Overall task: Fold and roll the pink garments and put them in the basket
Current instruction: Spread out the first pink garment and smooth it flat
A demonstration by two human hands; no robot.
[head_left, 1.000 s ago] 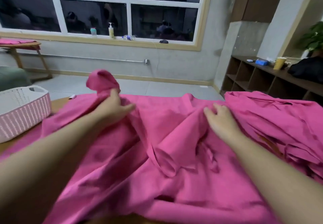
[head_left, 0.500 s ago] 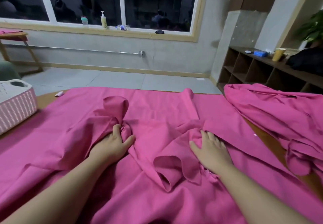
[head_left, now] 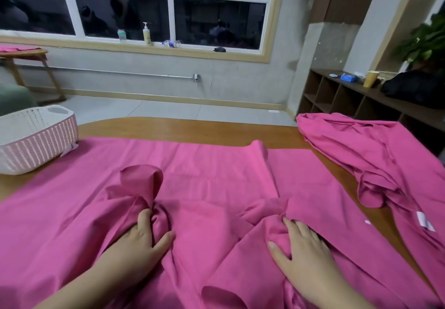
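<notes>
Pink garment (head_left: 212, 188) lies spread across the wooden table (head_left: 192, 129), covering most of the near half; its far edge runs roughly straight, with a small fold standing up near the middle of that edge. Cloth is flat at the back, bunched and creased toward you.

Your left hand (head_left: 139, 239) grips a gathered bunch of the garment: fingers curled into the folds, thumb out to the right against the cloth. Just beyond the fingertips an open sleeve end (head_left: 142, 181) stands up in a loose tube.

Your right hand (head_left: 301, 253) rests on another bunched ridge of the same garment, palm down. Fingers look bent over the ridge and pressed into it, thumb spread to the left; whether they truly pinch the cloth, I cannot tell. A second rolled cuff shows at the bottom edge between your forearms.

Second pink garment (head_left: 375, 164) sits in a crumpled heap at the table's right end, draping off the edge, a white label showing on its near part. It lies beside the spread one.

White perforated basket (head_left: 36, 140) stands at the table's left end, just touching the spread garment's far left corner.

Beyond: tiled floor, a dark window with bottles on the sill, wooden cubby shelf at right.
</notes>
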